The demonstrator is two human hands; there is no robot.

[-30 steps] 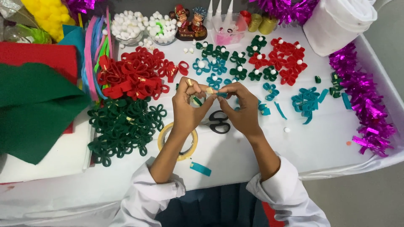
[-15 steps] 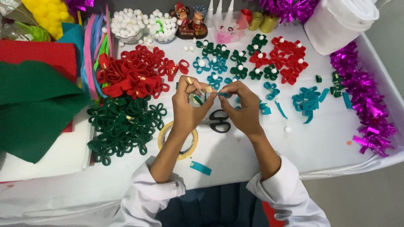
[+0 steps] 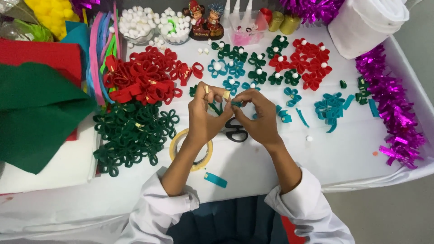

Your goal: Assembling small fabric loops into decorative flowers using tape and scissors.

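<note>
Left hand (image 3: 204, 116) & right hand (image 3: 257, 115) pinch small teal strip (image 3: 236, 104) btwn fingertips, centre of white table (image 3: 343, 153), above black scissors (image 3: 236, 131). Tape roll (image 3: 177, 143) just near-left of the hands; white tub (image 3: 366, 22) far right. No labels legible.

Tucked in the table's far left corner: a clear, crinkled plastic bag (image 3: 27, 31) beside a heap of yellow pom-poms. Set at the far edge near the middle: a small clear rectangular tub (image 3: 246, 35), pink inside, with white pointed bottles.
</note>
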